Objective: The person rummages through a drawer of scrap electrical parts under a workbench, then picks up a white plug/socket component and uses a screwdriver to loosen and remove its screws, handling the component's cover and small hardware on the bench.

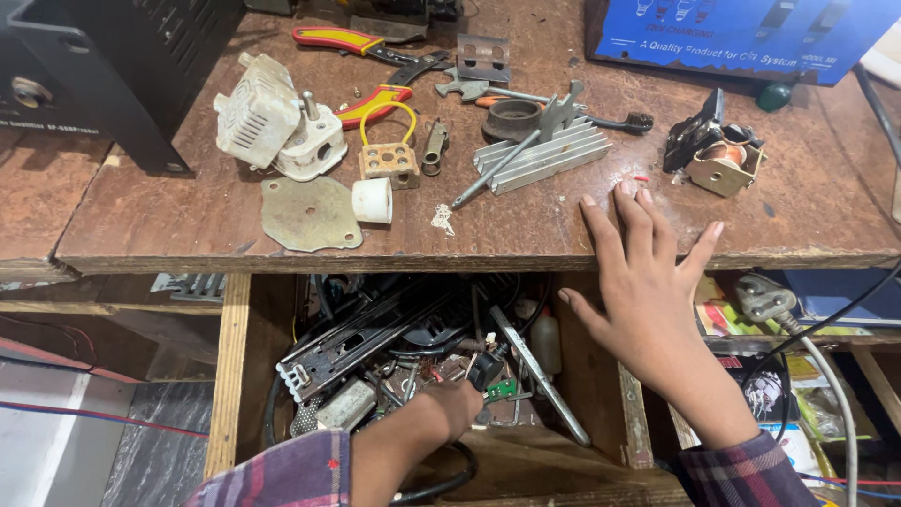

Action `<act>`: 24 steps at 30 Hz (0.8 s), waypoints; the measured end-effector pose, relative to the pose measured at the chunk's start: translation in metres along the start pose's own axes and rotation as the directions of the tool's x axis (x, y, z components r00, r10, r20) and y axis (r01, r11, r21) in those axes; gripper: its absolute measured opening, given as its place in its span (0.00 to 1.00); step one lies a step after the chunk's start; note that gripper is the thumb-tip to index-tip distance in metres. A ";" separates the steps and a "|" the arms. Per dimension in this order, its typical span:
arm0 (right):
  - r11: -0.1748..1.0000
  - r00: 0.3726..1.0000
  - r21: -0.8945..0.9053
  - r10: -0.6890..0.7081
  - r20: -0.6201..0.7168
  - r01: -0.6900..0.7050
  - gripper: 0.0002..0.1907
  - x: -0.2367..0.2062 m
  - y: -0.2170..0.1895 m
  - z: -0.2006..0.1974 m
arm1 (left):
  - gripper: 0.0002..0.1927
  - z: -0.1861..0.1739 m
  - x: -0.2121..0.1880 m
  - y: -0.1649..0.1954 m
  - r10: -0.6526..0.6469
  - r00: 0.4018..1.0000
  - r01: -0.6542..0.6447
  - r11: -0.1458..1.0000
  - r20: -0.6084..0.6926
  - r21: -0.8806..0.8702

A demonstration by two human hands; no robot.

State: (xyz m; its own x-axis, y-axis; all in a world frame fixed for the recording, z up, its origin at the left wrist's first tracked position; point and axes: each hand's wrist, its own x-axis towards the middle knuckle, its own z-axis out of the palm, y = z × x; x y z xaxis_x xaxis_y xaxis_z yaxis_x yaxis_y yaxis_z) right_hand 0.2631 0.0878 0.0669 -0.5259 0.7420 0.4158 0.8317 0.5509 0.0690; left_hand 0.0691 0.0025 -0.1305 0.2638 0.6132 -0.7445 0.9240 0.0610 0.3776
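Down in the open wooden drawer point(230, 376) of tangled metal scrap, the left hand point(457, 406) closes on a small black plastic part point(485, 368), likely light, rigid and snag-prone, while the right hand point(648, 291) rests spread flat on the worn brown surface point(150, 221).

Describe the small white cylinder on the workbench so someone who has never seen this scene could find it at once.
Start at the brown wooden workbench, above the open drawer. Near its front edge lies a flat, dull metal plate; the white cylinder rests against that plate's right side. It is the only smooth, plain white piece there, unlike the ribbed white plug housing further back.
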 end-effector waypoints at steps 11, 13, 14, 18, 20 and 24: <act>1.000 1.000 -0.019 -0.001 -0.003 0.001 0.54 0.000 -0.002 0.000 | 0.12 0.004 -0.004 -0.018 0.290 0.946 -0.232 0.918 -0.145 0.322; 1.000 1.000 -0.012 -0.001 -0.009 0.001 0.54 0.000 -0.002 0.000 | 0.13 -0.008 -0.021 -0.008 0.341 0.901 -0.299 0.936 -0.269 0.184; 1.000 1.000 -0.007 0.001 -0.006 -0.001 0.54 0.000 -0.001 0.000 | 0.15 -0.013 -0.035 -0.004 0.347 0.878 -0.338 0.937 -0.330 0.086; 1.000 1.000 0.005 -0.003 -0.014 0.003 0.53 -0.001 0.001 0.001 | 0.11 -0.040 -0.089 0.010 0.187 0.923 -0.261 0.947 -0.336 -0.189; 1.000 1.000 0.017 0.001 -0.018 -0.001 0.53 -0.001 0.001 0.002 | 0.08 -0.049 -0.112 0.011 0.151 0.925 -0.288 0.877 -0.350 -0.385; 1.000 1.000 0.010 0.007 -0.019 -0.007 0.51 -0.001 0.001 0.003 | 0.07 -0.060 -0.137 0.007 0.197 0.791 -0.432 0.850 -0.579 -0.301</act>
State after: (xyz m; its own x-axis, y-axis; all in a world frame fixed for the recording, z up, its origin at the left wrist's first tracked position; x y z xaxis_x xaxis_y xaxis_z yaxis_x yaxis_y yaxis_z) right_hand 0.2643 0.0889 0.0634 -0.5163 0.7385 0.4337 0.8336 0.5495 0.0568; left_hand 0.0225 -0.0339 0.0071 0.2305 0.9531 -0.1959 0.5877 0.0241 0.8087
